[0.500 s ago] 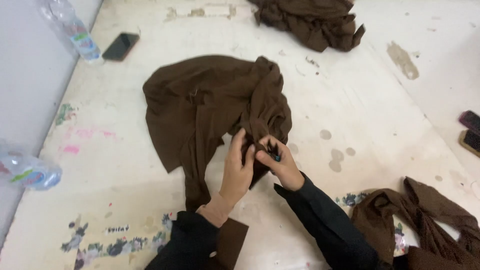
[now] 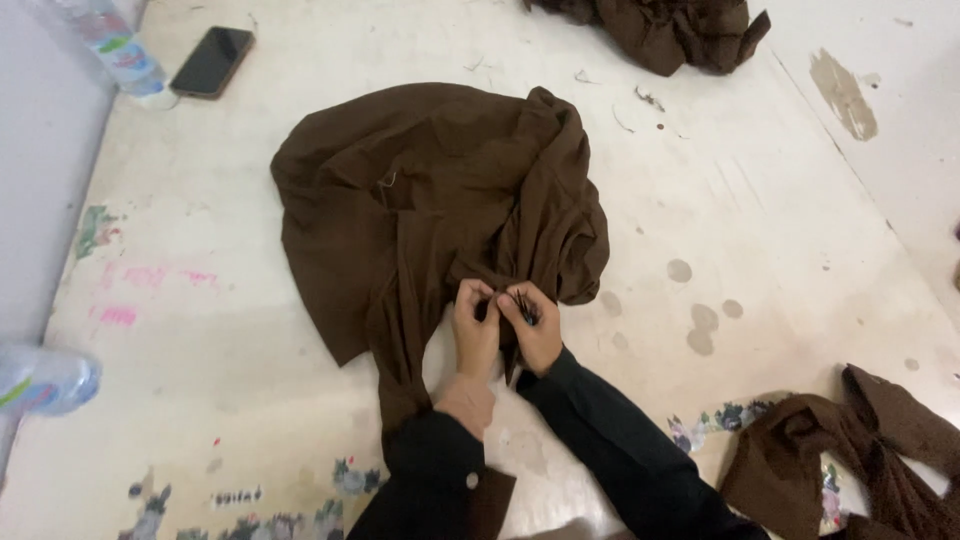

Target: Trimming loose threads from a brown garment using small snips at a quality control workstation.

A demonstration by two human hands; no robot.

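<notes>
Brown garment (image 2: 430, 210) lies crumpled near the middle of the pale, stained worktop (image 2: 760, 230), bunched into thick folds on its right side and spread flatter toward the left. A narrow strip of it trails down toward the near edge, under the person's left sleeve.

Left hand (image 2: 474, 325) and right hand (image 2: 533, 325) meet at the lower edge of the garment, touching each other. Both sets of fingers are curled in, pinching a small fold of cloth between them. The right hand also grips a small dark tool (image 2: 522, 303); its kind is too small to tell.

Handling, by judgement: the fabric looks thin, soft and limp, drapes into loose folds, so light and with no stiffness to hold a shape. Not fragile, probably not slippery, but it will slump and shift when lifted. Best hold is a pinch on a seam or hem, as here, with the bulk resting on the surface.

Around it: a second brown heap (image 2: 650, 30) at the far edge, a third brown piece (image 2: 850, 450) at the near right corner, a dark phone (image 2: 211, 62) and a plastic bottle (image 2: 115, 50) at the far left corner, another bottle (image 2: 45, 380) at the left edge.
</notes>
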